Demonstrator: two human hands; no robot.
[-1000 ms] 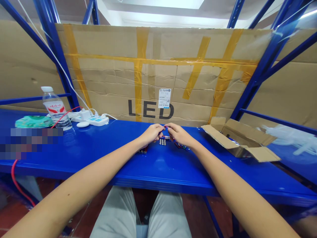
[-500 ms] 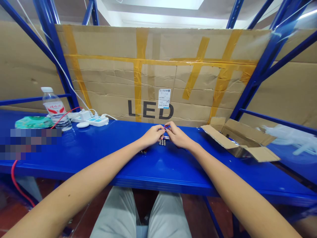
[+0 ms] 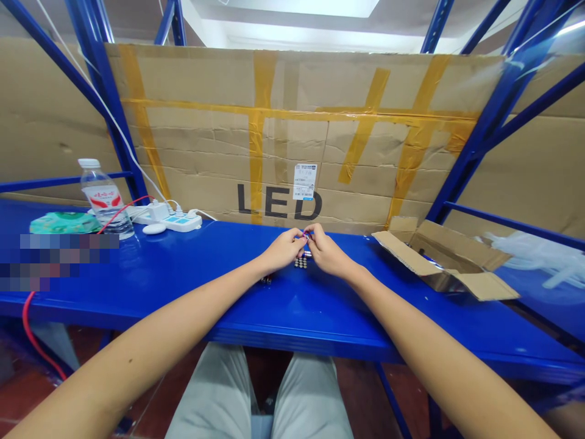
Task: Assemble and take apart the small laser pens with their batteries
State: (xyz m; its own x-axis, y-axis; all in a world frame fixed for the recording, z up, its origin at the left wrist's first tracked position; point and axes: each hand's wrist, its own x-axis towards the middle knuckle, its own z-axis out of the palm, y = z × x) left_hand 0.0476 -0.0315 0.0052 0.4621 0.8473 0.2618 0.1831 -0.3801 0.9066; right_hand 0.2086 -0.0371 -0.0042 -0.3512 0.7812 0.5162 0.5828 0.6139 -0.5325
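Observation:
My left hand [image 3: 284, 249] and my right hand [image 3: 325, 249] meet fingertip to fingertip above the blue table [image 3: 183, 268]. Between them is a small purple-red item [image 3: 306, 233], pinched by both; its exact shape is too small to tell. Just below the fingers, several small silvery round pieces [image 3: 300, 263] stand in a tight group, with a shiny cylindrical piece [image 3: 308, 253] beside them. Some small dark pieces [image 3: 266, 280] lie under my left wrist, partly hidden.
An open cardboard box [image 3: 443, 256] sits at the right. On the left are a water bottle [image 3: 106, 198], a white power strip [image 3: 183, 221] with cables and a green packet [image 3: 64, 223]. A large cardboard sheet [image 3: 205, 158] stands behind the table.
The view has shifted very slightly. Both hands remain together, with the purple-red item a little differently placed between the fingertips.

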